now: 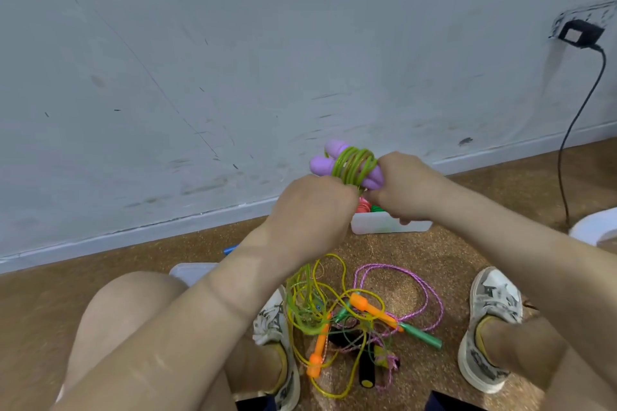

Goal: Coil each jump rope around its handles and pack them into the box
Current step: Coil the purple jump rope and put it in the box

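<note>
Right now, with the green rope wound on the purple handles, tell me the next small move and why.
Probably tuck the rope's end under the wraps. The green rope is wound round the purple handles, the left hand and right hand grip it, and the white box waits just beyond.

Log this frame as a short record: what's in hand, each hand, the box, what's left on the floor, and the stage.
in hand: green rope coiled round purple handles
left hand: grips the coil's lower edge
right hand: grips the handles' right end
box: white, on the floor beyond the hands; red and green items show inside
floor: tangled pile between the shoes, with orange handles, green handle, black handle
stage: bundle not yet packed
</note>
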The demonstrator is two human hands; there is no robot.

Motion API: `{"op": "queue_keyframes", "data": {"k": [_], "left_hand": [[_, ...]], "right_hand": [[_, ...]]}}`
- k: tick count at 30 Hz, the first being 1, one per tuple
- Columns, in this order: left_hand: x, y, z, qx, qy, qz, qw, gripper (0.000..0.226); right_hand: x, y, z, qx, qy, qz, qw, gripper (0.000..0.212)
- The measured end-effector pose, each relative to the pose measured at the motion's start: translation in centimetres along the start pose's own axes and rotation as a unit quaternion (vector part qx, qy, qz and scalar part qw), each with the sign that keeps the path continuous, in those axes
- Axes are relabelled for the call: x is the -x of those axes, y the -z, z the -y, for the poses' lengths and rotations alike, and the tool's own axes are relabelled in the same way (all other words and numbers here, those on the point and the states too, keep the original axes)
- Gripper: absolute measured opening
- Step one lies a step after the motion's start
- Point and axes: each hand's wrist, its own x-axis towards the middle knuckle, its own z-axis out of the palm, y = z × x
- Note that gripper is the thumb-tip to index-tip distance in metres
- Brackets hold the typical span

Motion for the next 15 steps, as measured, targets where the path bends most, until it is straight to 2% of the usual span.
{"op": "queue_keyframes", "data": {"k": [2, 4, 6, 9, 10, 13, 15], "left_hand": [[0.0, 0.4, 0.3, -0.017, -0.018, -0.014, 1.0, 0.015], [0.1, 0.8, 0.6, -0.036, -0.047, 0.009, 0.998, 0.009], [0.3, 1.7, 0.5, -0.07, -0.058, 0.031, 0.995, 0.013], [0.6, 2.2, -0.3, -0.094, -0.076, 0.016, 0.993, 0.008], [0.6, 2.2, -0.4, -0.089, -0.067, 0.009, 0.994, 0.013], [0.3, 2.4, 0.4, -0.035, -0.034, -0.007, 0.999, 0.028], [-0.1, 2.7, 1.5, 0.025, -0.01, 0.009, 1.0, 0.039]], "right_hand": [[-0.1, -0.7, 0.4, 0.14, 0.021, -0.07, 0.987, 0.013], [0.1, -1.1, 0.7, 0.197, 0.037, -0.083, 0.976, 0.012], [0.3, -1.4, 0.9, 0.22, 0.045, -0.067, 0.972, 0.014], [0.7, -1.5, 1.0, 0.219, 0.053, -0.038, 0.974, 0.025], [0.9, -1.5, 1.1, 0.216, 0.052, -0.028, 0.975, 0.025], [1.5, -1.4, 1.6, 0.222, 0.058, -0.011, 0.973, 0.011], [2.2, -1.1, 2.0, 0.25, 0.076, 0.002, 0.965, 0.016]]}}
